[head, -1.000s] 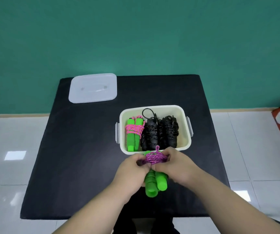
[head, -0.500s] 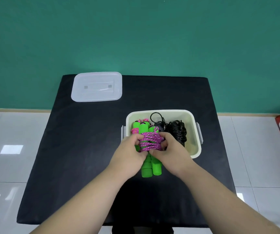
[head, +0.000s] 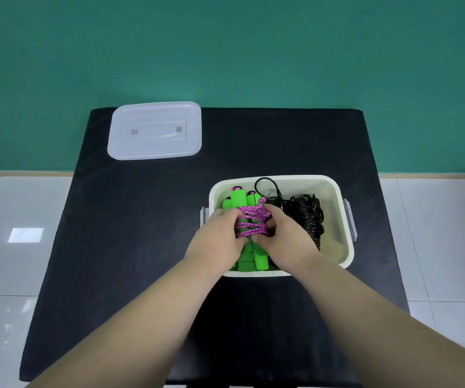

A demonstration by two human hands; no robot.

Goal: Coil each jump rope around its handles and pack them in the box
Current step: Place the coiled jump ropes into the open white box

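One black table [head: 141, 219] fills most of the view, with a clear lid [head: 154, 130] lying flat at its far left corner, well apart from everything else. Nearer and to the right stands the pale open box [head: 337, 228]. Its right half holds black jump ropes [head: 307, 217], already coiled into a dark mass of loops. In its left half is the green-handled jump rope [head: 260, 260], its pink cord [head: 251, 219] wound round the middle of the paired foam handles. Other green handle ends show just beside and under it, and I cannot tell which bundle each belongs to.

The left hand [head: 220, 239] grips the bundle on its left side and the right hand [head: 290, 239] on its right. Their fingers are curled against the pink winding, and they hold the bundle inside the box's rim.

The bundle looks light, the foam soft and easy to grip, and the cord limp and likely to slacken if let go carelessly. The winding seems the best place to hold, since pressure there should keep the coils from sliding off the handles.
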